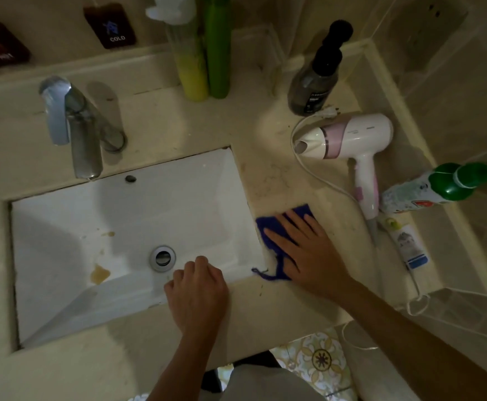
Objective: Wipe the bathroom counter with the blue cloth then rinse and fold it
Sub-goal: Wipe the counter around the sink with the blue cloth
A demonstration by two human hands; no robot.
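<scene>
The blue cloth [268, 227] lies flat on the beige counter [277, 175], just right of the white sink [222, 180]. My right hand [305, 247] presses on it with straight, spread fingers and covers most of it; a frayed thread trails off its near corner. My left hand [197, 287] rests on the sink's front rim with fingers curled under, holding nothing. The chrome faucet [71, 123] stands at the back left of the basin, with no water running.
A white and pink hair dryer [349, 137] with its cord lies right of the cloth. A green-capped bottle [439, 189] and a small tube [410, 244] lie by the right wall. A dark pump bottle [314, 79] and green bottles [204, 53] stand at the back.
</scene>
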